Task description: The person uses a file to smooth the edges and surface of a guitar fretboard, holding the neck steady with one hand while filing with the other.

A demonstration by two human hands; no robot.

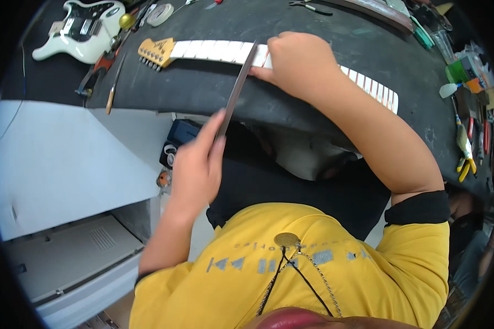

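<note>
A guitar neck (219, 52) with a tan headstock (156, 52) lies across the dark worktop, its fretboard covered in white, apparently tape, with thin fret lines between. My right hand (302, 63) is closed round the neck near its middle, and the palm hides that stretch of frets. In my left hand (195, 170) is a long, slim metal file (239, 90), held at its near end and pointing up and away. The far end of the file crosses the fretboard just left of my right hand. The left fingers are slightly blurred.
A white electric guitar body (85, 30) lies at the far left, near a wooden-handled tool (113, 88) and a tape roll (160, 15). Pliers (311, 7) rest at the back. Yellow-handled pliers (466, 156) and several tools crowd the right edge. A white cabinet (66, 159) stands left.
</note>
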